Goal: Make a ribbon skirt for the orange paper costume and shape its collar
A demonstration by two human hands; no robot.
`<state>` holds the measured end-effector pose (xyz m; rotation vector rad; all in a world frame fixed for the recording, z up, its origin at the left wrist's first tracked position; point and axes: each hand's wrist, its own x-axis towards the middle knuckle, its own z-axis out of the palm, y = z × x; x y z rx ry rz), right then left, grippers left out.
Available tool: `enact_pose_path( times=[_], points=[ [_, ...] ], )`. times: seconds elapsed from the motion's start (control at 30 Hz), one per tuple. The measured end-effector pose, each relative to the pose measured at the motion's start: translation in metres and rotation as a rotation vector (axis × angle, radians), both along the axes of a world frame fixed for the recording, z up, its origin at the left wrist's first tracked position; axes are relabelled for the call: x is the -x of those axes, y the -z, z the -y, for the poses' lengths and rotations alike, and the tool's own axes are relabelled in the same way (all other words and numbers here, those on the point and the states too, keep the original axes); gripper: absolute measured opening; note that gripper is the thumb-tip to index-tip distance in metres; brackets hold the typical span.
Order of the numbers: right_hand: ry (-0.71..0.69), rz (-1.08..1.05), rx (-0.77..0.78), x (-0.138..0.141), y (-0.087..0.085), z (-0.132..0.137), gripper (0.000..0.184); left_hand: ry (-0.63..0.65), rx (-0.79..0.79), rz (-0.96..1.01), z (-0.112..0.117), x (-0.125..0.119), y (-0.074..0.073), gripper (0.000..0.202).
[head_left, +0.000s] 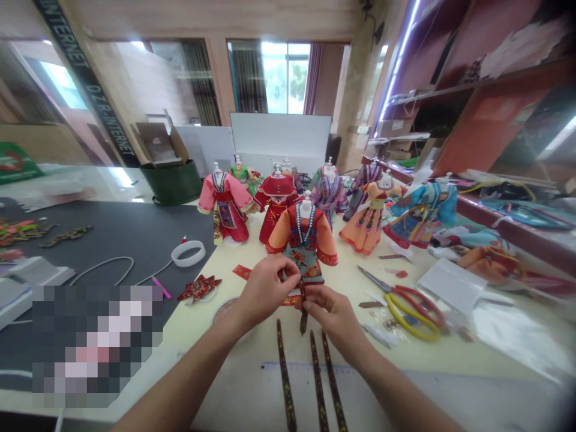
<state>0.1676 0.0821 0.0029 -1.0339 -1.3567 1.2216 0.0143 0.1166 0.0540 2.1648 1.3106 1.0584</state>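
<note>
Between my two hands is a dark patterned ribbon strip (303, 318), upright in front of a doll-sized robe (288, 231) with orange sleeves on a small mannequin. My left hand (272, 282) is closed, its fingertips pinching at the strip's upper part near the robe's hem. Lower down, my right hand (328, 309) pinches the same strip between thumb and fingers. Several similar strips lie loose toward me, among them a left one (284, 378) and a middle one (318, 378). A clear ruler (373, 370) lies crosswise under them.
More dressed mannequins stand behind, including a pink robe (225, 204) and a blue robe (423, 207). Scissors (411, 309) with red and yellow handles lie to the right. A red fabric flower (199, 289) and a white tape roll (188, 254) are on the left.
</note>
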Motion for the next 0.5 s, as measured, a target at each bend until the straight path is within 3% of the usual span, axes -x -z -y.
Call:
enact_pose_path(
  times=[0.2, 0.5],
  points=[
    [0.071, -0.076, -0.001, 0.010, -0.001, -0.016, 0.018, -0.118, -0.313, -0.053, -0.011, -0.005, -0.012, 0.008],
    [0.135, -0.134, 0.035, 0.013, 0.009, -0.020, 0.019, -0.141, -0.584, -0.163, -0.022, -0.007, -0.007, 0.008]
  ],
)
